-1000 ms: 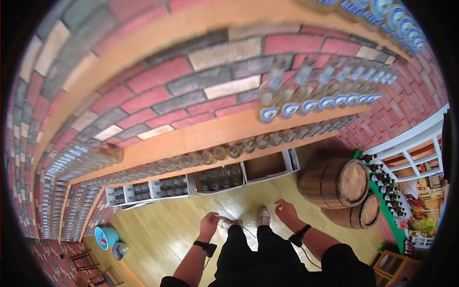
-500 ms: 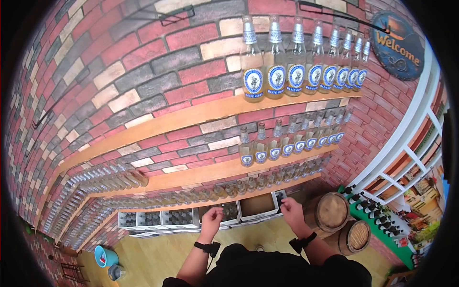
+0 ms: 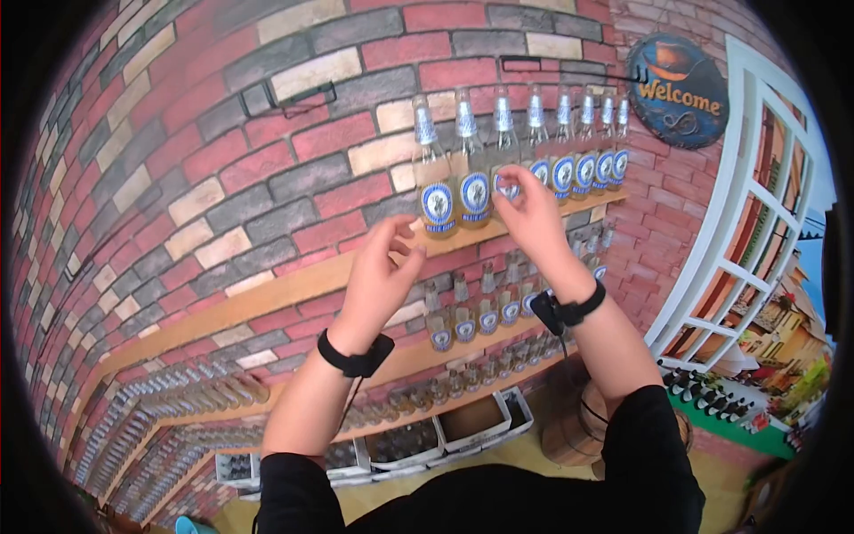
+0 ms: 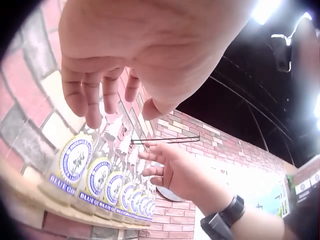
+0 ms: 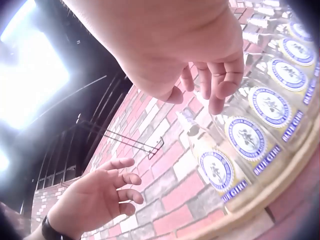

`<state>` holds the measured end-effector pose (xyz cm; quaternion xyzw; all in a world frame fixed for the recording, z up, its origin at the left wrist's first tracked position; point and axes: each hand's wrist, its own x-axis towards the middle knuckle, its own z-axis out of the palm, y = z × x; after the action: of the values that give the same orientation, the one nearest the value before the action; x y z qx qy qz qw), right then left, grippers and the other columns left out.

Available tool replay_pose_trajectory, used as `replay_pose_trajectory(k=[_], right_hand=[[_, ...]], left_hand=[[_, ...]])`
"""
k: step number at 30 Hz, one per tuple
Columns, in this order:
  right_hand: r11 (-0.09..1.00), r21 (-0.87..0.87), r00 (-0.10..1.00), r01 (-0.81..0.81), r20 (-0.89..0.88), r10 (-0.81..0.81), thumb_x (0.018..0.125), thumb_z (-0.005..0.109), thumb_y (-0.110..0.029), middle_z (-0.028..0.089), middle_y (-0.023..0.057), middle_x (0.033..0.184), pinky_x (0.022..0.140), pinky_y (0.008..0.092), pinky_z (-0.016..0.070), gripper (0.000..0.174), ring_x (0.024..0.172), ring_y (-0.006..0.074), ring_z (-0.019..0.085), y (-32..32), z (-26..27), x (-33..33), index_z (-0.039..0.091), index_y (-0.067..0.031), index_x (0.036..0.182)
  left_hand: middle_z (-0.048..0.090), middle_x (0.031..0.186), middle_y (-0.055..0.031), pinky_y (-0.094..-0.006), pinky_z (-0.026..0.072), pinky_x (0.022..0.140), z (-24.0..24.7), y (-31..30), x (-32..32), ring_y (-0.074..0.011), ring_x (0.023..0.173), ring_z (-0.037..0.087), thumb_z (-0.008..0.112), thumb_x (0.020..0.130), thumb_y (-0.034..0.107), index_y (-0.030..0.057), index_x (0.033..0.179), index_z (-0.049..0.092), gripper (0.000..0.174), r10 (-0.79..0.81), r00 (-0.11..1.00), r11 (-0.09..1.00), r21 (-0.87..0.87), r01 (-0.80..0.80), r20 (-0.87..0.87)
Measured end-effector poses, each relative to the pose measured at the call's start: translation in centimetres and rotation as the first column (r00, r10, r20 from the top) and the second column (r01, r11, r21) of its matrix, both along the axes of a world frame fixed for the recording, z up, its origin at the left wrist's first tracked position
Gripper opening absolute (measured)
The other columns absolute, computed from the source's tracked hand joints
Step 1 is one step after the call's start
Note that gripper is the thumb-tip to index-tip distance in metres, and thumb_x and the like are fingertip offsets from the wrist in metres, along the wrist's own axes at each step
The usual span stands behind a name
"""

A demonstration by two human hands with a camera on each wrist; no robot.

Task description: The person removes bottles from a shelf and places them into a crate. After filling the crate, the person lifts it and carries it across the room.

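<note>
A row of several clear glass bottles [image 3: 437, 200] with blue-and-white "Blue Girl" labels and silvery necks stands upright on the wooden shelf [image 3: 480, 233]. My left hand [image 3: 384, 271] is raised at the left end of this row, its fingers loosely bent close to the first bottle and holding nothing. In front of the third bottle is my right hand [image 3: 532, 218], which partly hides its label. The right wrist view shows that hand's fingers [image 5: 204, 82] loosely bent with nothing in them, near the bottle necks.
Lower shelves hold more bottles [image 3: 487, 313], and beneath them stand white crates [image 3: 405, 458]. Wooden barrels [image 3: 574, 432] are at the lower right. A "Welcome" sign [image 3: 679, 89] hangs on the brick wall beside a white window frame [image 3: 725, 267]. Thin black wall racks [image 3: 289, 100] sit above the shelf.
The view has tilted up from the floor and crates to the upper shelf. Both hands have risen from waist height to the top row of bottles.
</note>
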<state>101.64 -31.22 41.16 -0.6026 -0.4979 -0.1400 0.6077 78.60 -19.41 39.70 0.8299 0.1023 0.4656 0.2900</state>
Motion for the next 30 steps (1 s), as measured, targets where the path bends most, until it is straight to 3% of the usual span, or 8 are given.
replay_pose_trajectory(k=[1,6,10,12,14,18,24,30], right_hand=[[1.0,0.016,1.0,0.016,0.019,-0.016,0.089,0.071,-0.014,0.071,0.0149,0.103,0.072,0.036,0.0551,0.031,0.081,0.0268,0.071,1.4,1.7,1.1,0.064,-0.002,0.116],[0.972,0.162,0.952,0.171,0.225,-0.205,0.086,0.073,-0.024,0.07,0.0222,0.108,0.091,0.0474,0.0523,0.045,0.106,0.0415,0.066,7.5,6.2,4.2,0.061,0.0026,0.12],[0.959,0.063,0.928,0.275,0.246,-0.282,0.086,0.074,-0.025,0.068,0.0301,0.108,0.087,0.0522,0.0548,0.047,0.102,0.0468,0.067,10.7,7.7,5.6,0.058,0.0067,0.117],[0.967,0.057,0.941,0.249,0.221,-0.256,0.087,0.073,-0.029,0.069,0.0301,0.108,0.086,0.0527,0.056,0.046,0.1,0.0465,0.068,11.7,8.1,6.2,0.06,0.0061,0.114],[0.967,-0.136,0.964,0.217,0.185,-0.19,0.087,0.073,-0.035,0.071,0.0288,0.107,0.087,0.0514,0.0565,0.05,0.102,0.0445,0.069,12.1,8.7,6.3,0.062,0.0049,0.116],[0.962,-0.2,0.973,0.186,0.176,-0.151,0.087,0.072,-0.041,0.072,0.0268,0.106,0.089,0.05,0.0569,0.055,0.102,0.0428,0.07,11.7,9.0,6.4,0.065,0.0047,0.116],[0.948,-0.291,0.979,0.132,0.191,-0.078,0.084,0.073,-0.044,0.074,0.023,0.105,0.088,0.0486,0.0576,0.052,0.101,0.0407,0.071,10.4,10.1,6.4,0.072,0.0,0.11],[0.959,-0.254,0.977,0.123,0.198,-0.073,0.082,0.074,-0.043,0.075,0.0222,0.098,0.083,0.05,0.0575,0.046,0.094,0.0397,0.072,8.7,9.4,5.3,0.075,-0.0011,0.101]], left_hand=[[0.065,0.103,-0.0105,-0.0292,0.0523,0.068,1.7,0.6,1.1,-0.0158,0.079,0.065,0.073,0.091,0.012,0.0025,0.129,0.06,0.041,0.047,0.999,0.989,0.137,-0.048,0.009],[0.062,0.108,-0.019,-0.0336,0.0545,0.072,6.3,6.1,6.8,-0.0229,0.08,0.067,0.076,0.088,0.022,-0.0011,0.135,0.053,0.058,0.093,0.996,0.989,0.112,-0.093,0.009],[0.067,0.113,-0.0221,-0.0338,0.056,0.075,8.2,11.5,11.9,-0.0248,0.087,0.071,0.076,0.088,0.027,-0.0046,0.135,0.053,0.061,0.132,0.989,0.983,0.116,-0.14,0.072],[0.07,0.111,-0.0222,-0.0335,0.0563,0.074,9.0,11.7,12.7,-0.0248,0.088,0.073,0.076,0.088,0.028,-0.0058,0.134,0.054,0.061,0.118,0.988,0.987,0.094,-0.127,0.096],[0.074,0.098,-0.0179,-0.033,0.0562,0.071,10.4,10.3,12.8,-0.0225,0.086,0.074,0.077,0.089,0.028,-0.0072,0.132,0.056,0.059,0.101,0.995,0.995,-0.026,-0.101,-0.003],[0.07,0.093,-0.0054,-0.0286,0.051,0.07,10.6,10.8,14.4,-0.0121,0.08,0.064,0.076,0.093,0.029,-0.0018,0.122,0.061,0.044,0.026,0.999,0.994,-0.103,-0.029,-0.031],[0.069,0.09,-0.0039,-0.029,0.0499,0.071,10.2,10.2,15.9,-0.0134,0.079,0.06,0.074,0.092,0.024,0.0015,0.106,0.069,0.028,-0.074,0.993,0.934,-0.344,0.101,0.09],[0.069,0.085,-0.0051,-0.0296,0.049,0.067,9.8,9.1,15.6,-0.0139,0.073,0.061,0.069,0.093,0.022,0.0016,0.098,0.069,0.021,0.031,0.979,0.912,-0.407,0.056,0.203]])
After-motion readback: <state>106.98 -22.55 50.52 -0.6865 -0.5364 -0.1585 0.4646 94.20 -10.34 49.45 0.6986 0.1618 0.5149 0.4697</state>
